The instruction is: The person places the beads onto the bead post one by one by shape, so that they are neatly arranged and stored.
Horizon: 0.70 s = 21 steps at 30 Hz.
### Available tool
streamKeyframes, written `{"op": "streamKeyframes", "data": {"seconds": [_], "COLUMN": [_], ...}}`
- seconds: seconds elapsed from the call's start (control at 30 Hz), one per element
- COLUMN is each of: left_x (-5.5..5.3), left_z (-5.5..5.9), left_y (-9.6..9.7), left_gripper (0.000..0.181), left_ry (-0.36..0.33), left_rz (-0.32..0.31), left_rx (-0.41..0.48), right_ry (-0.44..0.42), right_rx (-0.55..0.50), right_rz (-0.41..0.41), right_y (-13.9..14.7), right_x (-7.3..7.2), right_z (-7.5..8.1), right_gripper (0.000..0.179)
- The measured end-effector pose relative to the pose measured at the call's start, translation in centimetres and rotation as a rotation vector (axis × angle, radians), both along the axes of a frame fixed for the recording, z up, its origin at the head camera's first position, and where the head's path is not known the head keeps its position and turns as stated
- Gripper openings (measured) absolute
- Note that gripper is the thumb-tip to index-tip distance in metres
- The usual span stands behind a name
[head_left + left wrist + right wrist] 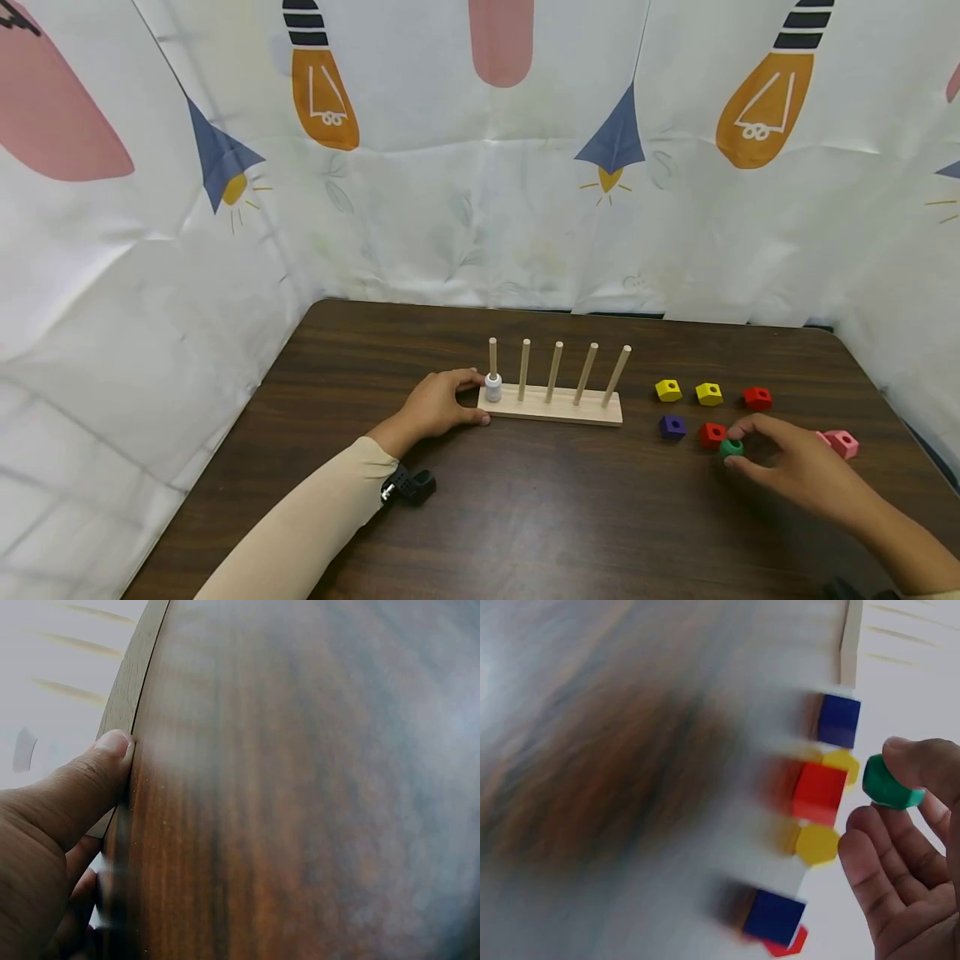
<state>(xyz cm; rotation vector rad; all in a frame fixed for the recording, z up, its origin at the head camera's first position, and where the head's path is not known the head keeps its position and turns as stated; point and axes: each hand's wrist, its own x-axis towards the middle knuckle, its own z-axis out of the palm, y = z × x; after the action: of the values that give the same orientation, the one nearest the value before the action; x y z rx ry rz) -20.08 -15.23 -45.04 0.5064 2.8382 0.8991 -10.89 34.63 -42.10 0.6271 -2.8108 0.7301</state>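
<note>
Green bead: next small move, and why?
Probably carry the green bead toward the wooden peg stand: the right hand pinches it, the left hand grips the stand's left end, and four pegs look bare.

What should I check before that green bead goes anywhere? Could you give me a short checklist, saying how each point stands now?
1. Green bead pinched in the right hand: ok.
2. Wooden stand held at its left end by the left hand: ok.
3. Room on the stand: ok, the four bare pegs right of the leftmost one carry nothing.
4. Green bead above a peg: not ok, it is off to the stand's right, close to a red block.
5. Firmness of the pinch: cannot tell from pictures.
</note>
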Motion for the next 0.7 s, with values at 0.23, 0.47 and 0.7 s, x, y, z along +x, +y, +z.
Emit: {"op": "streamKeyframes", "data": {"seconds": [0.23,0.47,0.7], "left_x": [0.0,0.0,0.1], "left_z": [0.0,0.0,0.1], "left_y": [0.0,0.1,0.0], "left_gripper": [0.063,0.063,0.064], "left_ry": [-0.001,-0.004,0.000], "left_rz": [-0.001,-0.002,0.002], "left_rx": [0.000,-0.004,0.001], "right_ry": [0.049,0.001,0.059], "right_rx": [-0.043,-0.087,-0.118], "right_rz": [0.018,0.003,0.038], "right_y": [-2.0,-3.8,-5.4], "right_x": [-0.8,-1.5,-2.5], "right_z": [1.3,2.6,3.9], "right_gripper": [0.041,0.036,0.039]}}
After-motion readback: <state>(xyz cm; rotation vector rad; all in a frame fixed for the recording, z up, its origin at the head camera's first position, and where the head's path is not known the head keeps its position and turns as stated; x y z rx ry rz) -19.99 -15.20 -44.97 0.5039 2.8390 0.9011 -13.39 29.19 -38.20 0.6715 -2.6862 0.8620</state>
